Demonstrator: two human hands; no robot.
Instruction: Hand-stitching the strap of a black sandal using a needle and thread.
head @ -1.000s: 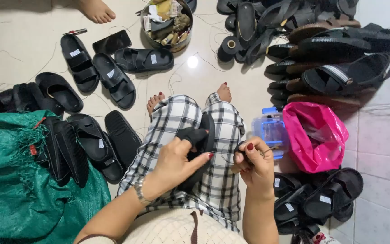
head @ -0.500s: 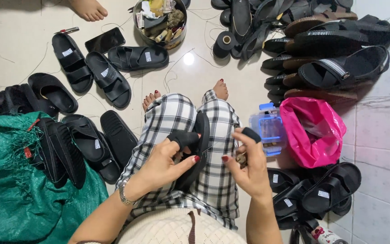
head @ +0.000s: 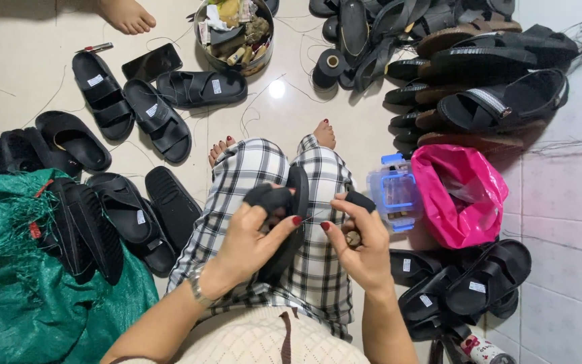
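I sit on the floor with a black sandal (head: 296,202) lying on my lap, over checked trousers. My left hand (head: 254,237) grips the sandal by its black strap (head: 269,197). My right hand (head: 358,243) is closed around a small wooden-handled tool (head: 353,238), and a black cover sits on one of its fingers. The fingertips of both hands nearly meet over the sandal, with a thin thread between them. My bare feet (head: 325,133) rest on the tiles ahead.
Black sandals lie in a pile (head: 453,61) at the far right, more at the left (head: 102,101) and lower right (head: 466,283). A green woven sack (head: 28,296), pink bag (head: 463,195), blue clear box (head: 392,192), tin of odds and ends (head: 234,30), thread spool (head: 331,64), phone (head: 151,62). Another person's foot (head: 126,13).
My right hand has moved left toward my left hand, so the fingertips now nearly touch over the sandal. The sandal stays on my lap in the left hand.
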